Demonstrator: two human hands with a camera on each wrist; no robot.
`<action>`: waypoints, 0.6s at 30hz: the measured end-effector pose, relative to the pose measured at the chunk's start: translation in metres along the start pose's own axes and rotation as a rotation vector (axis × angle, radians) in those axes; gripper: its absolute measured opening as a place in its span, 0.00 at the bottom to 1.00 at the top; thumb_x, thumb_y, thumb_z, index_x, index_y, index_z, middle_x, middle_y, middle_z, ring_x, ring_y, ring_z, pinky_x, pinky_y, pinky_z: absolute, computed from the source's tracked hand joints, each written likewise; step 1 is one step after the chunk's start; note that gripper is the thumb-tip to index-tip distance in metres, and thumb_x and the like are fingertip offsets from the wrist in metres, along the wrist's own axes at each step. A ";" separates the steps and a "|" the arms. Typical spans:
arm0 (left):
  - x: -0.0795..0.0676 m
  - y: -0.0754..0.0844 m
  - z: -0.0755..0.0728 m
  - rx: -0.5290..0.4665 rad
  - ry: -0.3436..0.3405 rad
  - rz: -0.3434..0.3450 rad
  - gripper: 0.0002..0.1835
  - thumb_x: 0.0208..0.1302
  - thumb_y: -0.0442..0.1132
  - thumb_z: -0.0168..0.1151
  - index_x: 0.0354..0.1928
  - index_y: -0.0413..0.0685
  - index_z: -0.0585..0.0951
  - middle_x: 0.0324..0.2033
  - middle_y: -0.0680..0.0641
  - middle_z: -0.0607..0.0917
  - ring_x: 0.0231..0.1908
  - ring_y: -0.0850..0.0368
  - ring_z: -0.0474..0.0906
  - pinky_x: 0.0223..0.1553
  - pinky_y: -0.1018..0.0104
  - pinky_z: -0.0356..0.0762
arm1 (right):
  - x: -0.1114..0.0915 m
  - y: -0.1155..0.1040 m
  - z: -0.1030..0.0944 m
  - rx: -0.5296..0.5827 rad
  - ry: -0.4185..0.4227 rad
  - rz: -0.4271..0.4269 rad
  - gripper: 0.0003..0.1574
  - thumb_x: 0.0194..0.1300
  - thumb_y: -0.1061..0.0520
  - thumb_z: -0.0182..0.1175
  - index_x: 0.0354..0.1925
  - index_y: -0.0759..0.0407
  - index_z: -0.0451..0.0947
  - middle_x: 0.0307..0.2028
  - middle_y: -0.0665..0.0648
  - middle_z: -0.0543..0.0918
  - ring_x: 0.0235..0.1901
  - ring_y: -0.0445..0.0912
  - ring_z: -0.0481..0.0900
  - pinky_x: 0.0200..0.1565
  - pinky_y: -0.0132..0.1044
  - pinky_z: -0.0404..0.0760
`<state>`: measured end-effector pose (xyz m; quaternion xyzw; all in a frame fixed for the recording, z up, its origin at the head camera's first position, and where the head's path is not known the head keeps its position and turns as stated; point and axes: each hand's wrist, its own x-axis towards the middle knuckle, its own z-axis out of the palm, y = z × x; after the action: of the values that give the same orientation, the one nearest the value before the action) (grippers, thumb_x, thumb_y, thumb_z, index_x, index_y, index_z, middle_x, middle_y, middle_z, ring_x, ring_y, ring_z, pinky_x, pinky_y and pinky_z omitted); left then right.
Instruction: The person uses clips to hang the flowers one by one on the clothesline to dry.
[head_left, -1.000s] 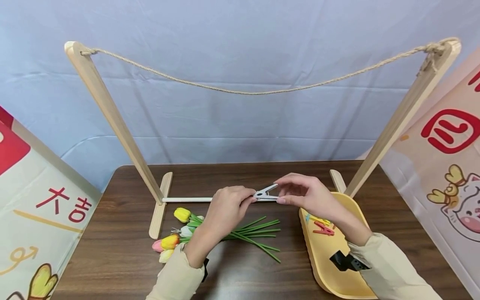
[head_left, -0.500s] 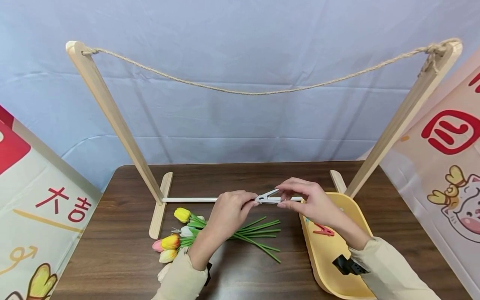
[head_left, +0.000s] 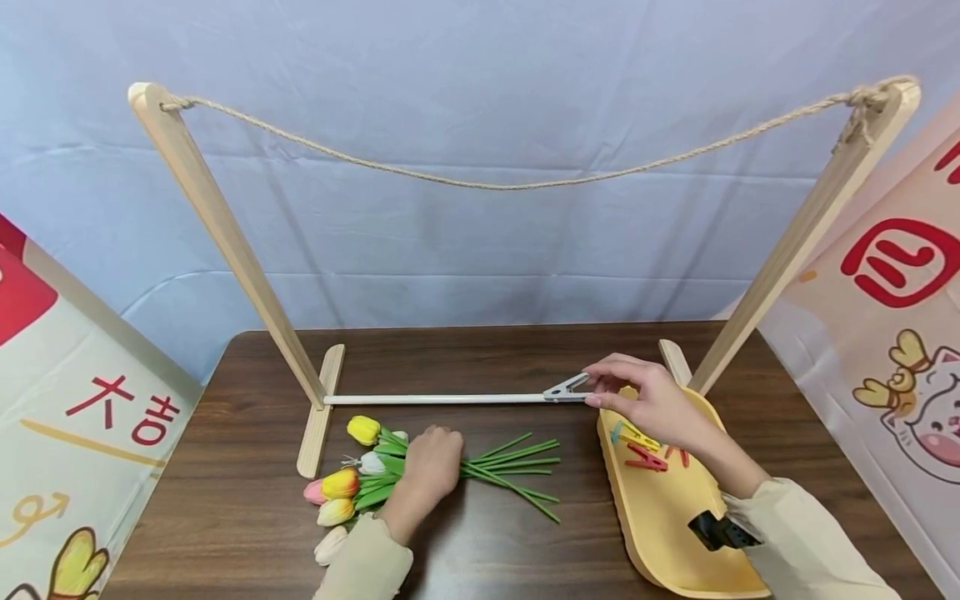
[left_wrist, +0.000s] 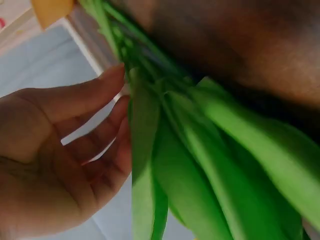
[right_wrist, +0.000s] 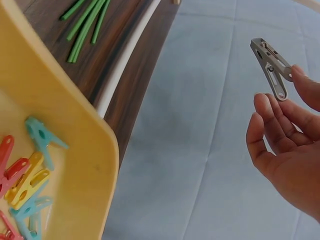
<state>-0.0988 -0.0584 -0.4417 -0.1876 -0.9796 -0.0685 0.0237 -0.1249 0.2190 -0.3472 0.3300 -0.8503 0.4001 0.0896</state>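
In the head view my right hand (head_left: 637, 398) pinches a pale grey clothespin (head_left: 567, 387) by its handle ends, over the white bar and beside the yellow tray. The right wrist view shows that clothespin (right_wrist: 270, 65) between the thumb and fingertips. My left hand (head_left: 435, 462) is down at the bunch of artificial tulips (head_left: 378, 467), over their green stems (head_left: 510, 471). Seen from the left wrist, the thumb and loosely bent fingers of that hand (left_wrist: 60, 155) reach the edge of the stems and leaves (left_wrist: 200, 150); the stems do not show between them.
The yellow tray (head_left: 637, 533) holds red, yellow and blue clothespins (right_wrist: 22, 182). A wooden stand with two posts (head_left: 225, 242) carries a sagging rope (head_left: 487, 183) across the top and a white bar (head_left: 442, 399) low down. A pale cloth (head_left: 480, 250) hangs behind the table.
My left hand has let go of the clothespin and moved down to the tulip stems. The right hand has shifted right with the clothespin.
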 end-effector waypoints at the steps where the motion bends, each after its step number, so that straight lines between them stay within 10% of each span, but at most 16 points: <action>1: 0.000 0.000 0.004 0.026 0.010 0.001 0.09 0.48 0.26 0.61 0.16 0.45 0.79 0.19 0.47 0.78 0.25 0.50 0.75 0.26 0.58 0.76 | -0.001 0.001 0.000 -0.003 -0.003 0.002 0.16 0.50 0.72 0.66 0.41 0.67 0.79 0.32 0.48 0.78 0.29 0.38 0.75 0.31 0.29 0.74; 18: 0.003 0.004 0.005 0.117 -0.040 0.055 0.09 0.50 0.27 0.61 0.20 0.49 0.81 0.20 0.48 0.80 0.26 0.53 0.76 0.27 0.62 0.71 | -0.006 0.006 -0.011 -0.031 -0.030 0.059 0.15 0.52 0.71 0.65 0.42 0.68 0.80 0.31 0.51 0.79 0.30 0.38 0.76 0.32 0.29 0.74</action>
<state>-0.1007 -0.0531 -0.4457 -0.2140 -0.9767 -0.0067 0.0170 -0.1252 0.2328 -0.3459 0.3093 -0.8671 0.3842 0.0700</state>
